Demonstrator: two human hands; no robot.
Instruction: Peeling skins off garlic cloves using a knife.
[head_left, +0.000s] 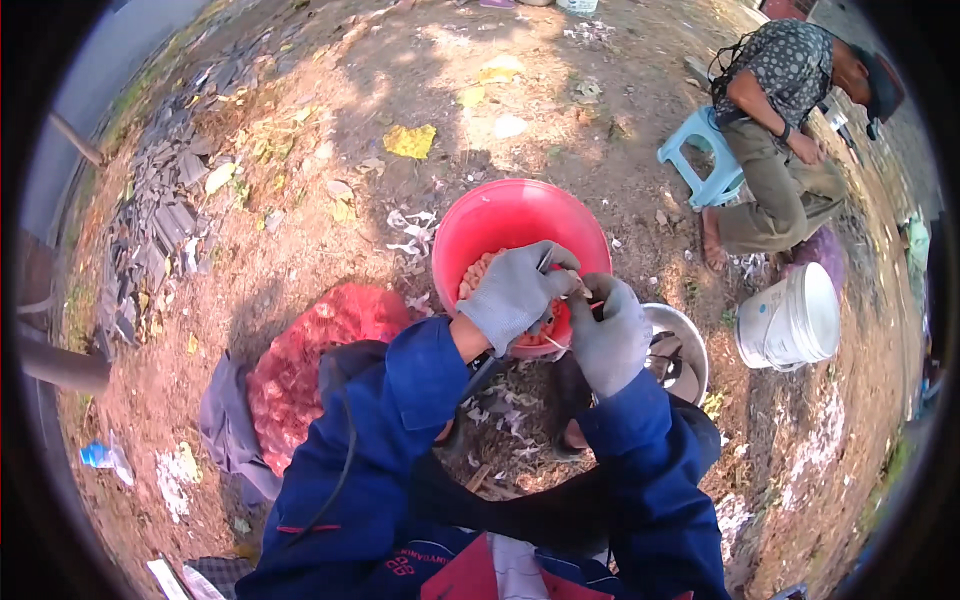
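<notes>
Over a red bucket [520, 205], both of my hands, in grey gloves, meet with their fingertips almost touching. My left hand [515, 295] is closed in a pinch, palm down. My right hand [612, 335] pinches from the other side, its thumb and forefinger together. What lies between the fingers is too small and hidden to make out. A thin pale strip [553, 342] hangs just below them. Inside the bucket lie many small pinkish-tan pieces [478, 272], partly covered by my left hand. Beside my right wrist stands a round metal basin [695, 335] with something dark in it.
At the left, a red mesh bag [300, 370] full of pale roundish bulbs lies by a dark cloth [232, 415]. A white lidded bucket [785, 320] stands at the right. Beyond it, another person [790, 75] sits by a light-blue stool [705, 160]. Pale peelings [412, 232] litter the ground.
</notes>
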